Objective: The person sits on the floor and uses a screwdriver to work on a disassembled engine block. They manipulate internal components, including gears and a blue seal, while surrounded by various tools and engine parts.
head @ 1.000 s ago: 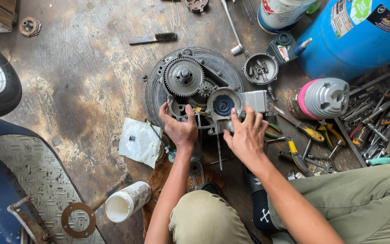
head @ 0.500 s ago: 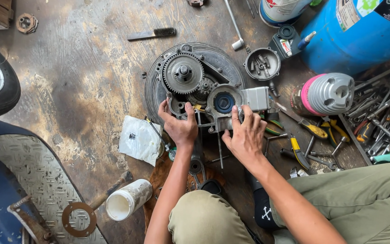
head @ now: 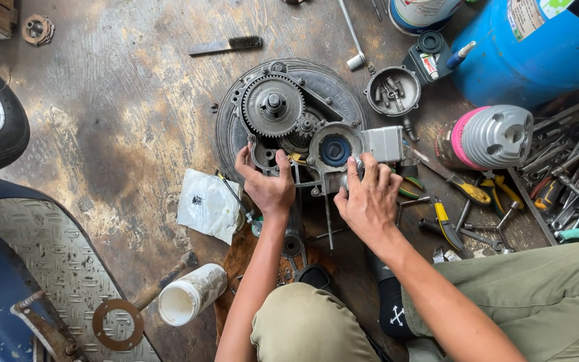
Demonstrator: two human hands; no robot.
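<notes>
Left hand (head: 269, 188): fingers curled over the near left edge of the grey cast-metal engine casing (head: 303, 144), thumb hooked on the rim, a grip held on the casing itself. Right hand (head: 370, 198): fingers spread and pressed flat on the casing's near right portion, just below the round blue-centred bearing seat (head: 335, 150), closed on nothing. Casing lies flat on the stained concrete floor (head: 122, 114) over a dark round disc, with the large toothed steel gear (head: 273, 104) seated at its far left. For a clean step, pressure is best shared evenly between both hands so the casing is kept level and not cocked; fingertips are best kept off the gear teeth and the mating edge. Just beside the right hand, yellow-handled pliers (head: 447, 224) and loose spanners lie within easy knocking range. Near the left wrist, a crumpled white plastic bag (head: 209, 204). Farther right, a finned silver cylinder with pink band (head: 494, 137), apart from the casing.
</notes>
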